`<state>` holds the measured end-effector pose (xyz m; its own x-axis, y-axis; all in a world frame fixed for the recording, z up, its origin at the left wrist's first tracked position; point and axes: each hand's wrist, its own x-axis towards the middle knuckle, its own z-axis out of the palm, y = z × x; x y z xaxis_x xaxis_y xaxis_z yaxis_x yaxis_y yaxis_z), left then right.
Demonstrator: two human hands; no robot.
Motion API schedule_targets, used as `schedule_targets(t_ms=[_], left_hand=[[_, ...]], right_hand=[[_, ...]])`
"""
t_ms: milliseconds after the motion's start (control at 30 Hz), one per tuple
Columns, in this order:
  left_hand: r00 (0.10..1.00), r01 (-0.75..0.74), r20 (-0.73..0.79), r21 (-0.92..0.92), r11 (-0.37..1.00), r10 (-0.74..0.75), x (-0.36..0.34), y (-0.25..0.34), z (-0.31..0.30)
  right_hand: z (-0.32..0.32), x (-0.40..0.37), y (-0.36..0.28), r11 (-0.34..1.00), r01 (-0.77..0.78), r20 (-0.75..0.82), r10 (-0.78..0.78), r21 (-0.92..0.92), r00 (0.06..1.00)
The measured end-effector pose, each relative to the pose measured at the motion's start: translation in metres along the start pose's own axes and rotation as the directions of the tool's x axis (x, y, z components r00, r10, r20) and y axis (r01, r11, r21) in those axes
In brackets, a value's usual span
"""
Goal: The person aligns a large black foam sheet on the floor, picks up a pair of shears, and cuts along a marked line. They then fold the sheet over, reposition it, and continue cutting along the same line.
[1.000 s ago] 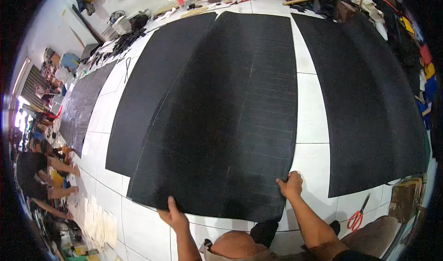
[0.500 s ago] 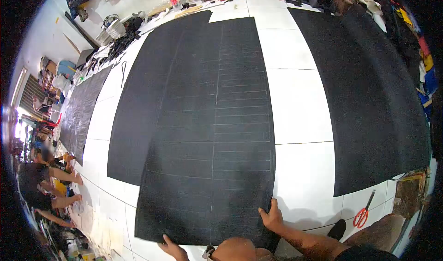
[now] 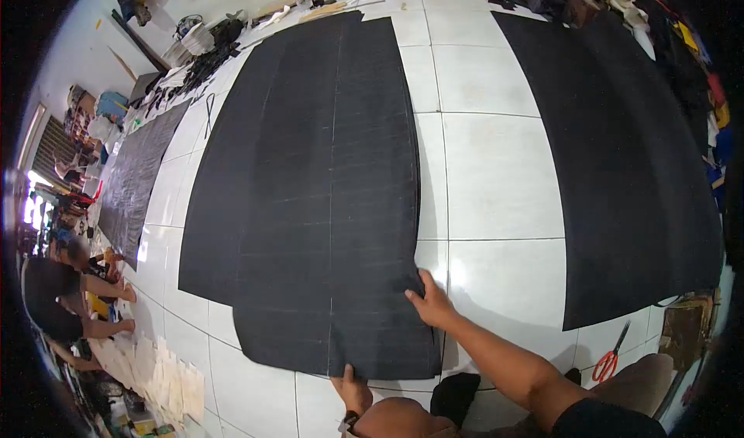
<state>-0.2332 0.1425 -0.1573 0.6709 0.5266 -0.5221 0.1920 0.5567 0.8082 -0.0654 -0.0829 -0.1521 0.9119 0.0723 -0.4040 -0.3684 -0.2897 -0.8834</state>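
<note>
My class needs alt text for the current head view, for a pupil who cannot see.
A person's left hand and right hand grip the near and right edges of a black sheet with pale lines, lying partly over another sheet on a white tiled floor. To the right lie a third sheet and red scissors.

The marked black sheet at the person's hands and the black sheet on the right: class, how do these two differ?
The marked sheet carries pale lines; the right-hand sheet shows none clearly. The left hand and right hand hold the marked sheet's edges; neither touches the right-hand sheet. The marked sheet overlaps another black sheet; the right-hand sheet lies apart. Both are black and spread over white tiles.
</note>
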Motion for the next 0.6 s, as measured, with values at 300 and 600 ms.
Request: schedule_targets(t_ms=[300, 600], left_hand=[[0.916, -0.029, -0.388, 0.187, 0.982, 0.101, 0.004, 0.002, -0.023], [0.968, -0.214, -0.018, 0.466, 0.858, 0.252, 0.285, 0.131, -0.026]], right_hand=[[0.052, -0.023, 0.015, 0.995, 0.094, 0.057, -0.093, -0.013, 0.994], [-0.071, 0.092, -0.064, 0.958, 0.206, 0.017, -0.207, -0.2, 0.978]])
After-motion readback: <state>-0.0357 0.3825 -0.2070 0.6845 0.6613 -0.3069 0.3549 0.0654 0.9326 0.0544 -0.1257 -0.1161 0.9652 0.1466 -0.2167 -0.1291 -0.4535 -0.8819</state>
